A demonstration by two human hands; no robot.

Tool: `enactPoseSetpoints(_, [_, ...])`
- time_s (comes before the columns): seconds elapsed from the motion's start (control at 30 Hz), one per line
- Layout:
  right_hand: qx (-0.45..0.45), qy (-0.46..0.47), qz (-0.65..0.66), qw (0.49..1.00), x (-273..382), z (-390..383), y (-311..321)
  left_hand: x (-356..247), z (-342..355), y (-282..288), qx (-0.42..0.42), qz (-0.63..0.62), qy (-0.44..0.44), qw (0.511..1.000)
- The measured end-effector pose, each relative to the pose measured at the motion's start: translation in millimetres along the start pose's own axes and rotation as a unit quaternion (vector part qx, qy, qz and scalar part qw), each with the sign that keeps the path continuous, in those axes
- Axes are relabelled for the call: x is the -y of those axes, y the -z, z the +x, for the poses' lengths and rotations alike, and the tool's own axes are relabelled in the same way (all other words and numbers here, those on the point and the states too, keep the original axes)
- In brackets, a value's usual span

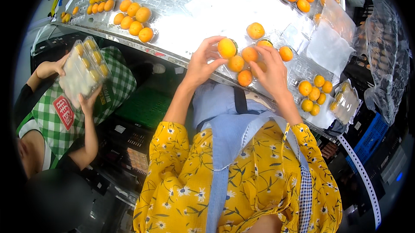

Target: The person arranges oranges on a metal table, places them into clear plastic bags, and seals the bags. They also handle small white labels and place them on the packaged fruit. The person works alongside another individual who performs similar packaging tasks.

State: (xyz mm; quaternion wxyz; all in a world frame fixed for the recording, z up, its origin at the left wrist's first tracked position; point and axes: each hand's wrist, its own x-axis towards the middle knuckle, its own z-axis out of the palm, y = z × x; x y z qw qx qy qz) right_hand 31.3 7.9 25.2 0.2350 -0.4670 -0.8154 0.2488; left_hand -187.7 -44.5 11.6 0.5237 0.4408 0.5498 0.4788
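Observation:
My left hand curls its fingers and thumb around an orange at the near edge of the white table. My right hand has its fingers on another orange just beside it and covers part of one more. Close below these lie two oranges, a nearer one and one to its left. Past my right fingers, an orange sits further back and a single one to the right. Any tray under this group is hard to make out.
Clear plastic trays of oranges stand at the left, far right and near right. A plastic-wrapped stack and a blue crate are at the right. To my left, a co-worker in a green checked apron holds a filled clear package.

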Motion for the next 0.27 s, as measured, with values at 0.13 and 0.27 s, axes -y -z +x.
enactPoseSetpoints(0.13, [0.051, -0.057, 0.09, 0.993, 2.7, 0.7, 5.6, -9.5, -6.4, -14.5, 0.017, -0.227, 0.027, 0.973])
enactPoseSetpoints(0.27, [0.078, -0.079, 0.133, 0.985, 6.3, 2.6, 7.9, -11.2, -6.6, -18.6, 0.035, -0.253, 0.053, 0.965])
